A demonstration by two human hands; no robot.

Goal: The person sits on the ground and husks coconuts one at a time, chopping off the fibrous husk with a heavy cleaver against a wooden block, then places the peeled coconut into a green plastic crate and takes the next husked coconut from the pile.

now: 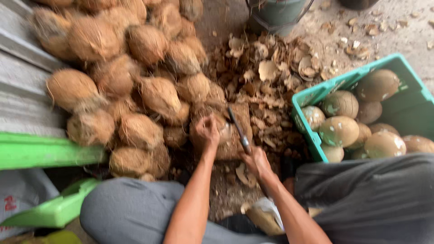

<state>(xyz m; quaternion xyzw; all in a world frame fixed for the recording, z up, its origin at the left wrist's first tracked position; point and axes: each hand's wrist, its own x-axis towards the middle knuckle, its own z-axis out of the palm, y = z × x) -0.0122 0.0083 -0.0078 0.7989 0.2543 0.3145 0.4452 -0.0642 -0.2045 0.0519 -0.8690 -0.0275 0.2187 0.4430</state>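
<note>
Husking — my left hand (207, 132) clamps the coconut (221, 131).
My right hand (256, 161) grips the blade (238, 129) — next cut needs a steady nut.

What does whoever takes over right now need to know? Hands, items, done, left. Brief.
Left hand: holds a coconut on the wooden block.
Right hand: grips a knife, blade at the coconut.
Done: peeled coconuts lie in the green crate; shell chips litter the ground.
Left: the pile of husked brown coconuts to the left.
</note>
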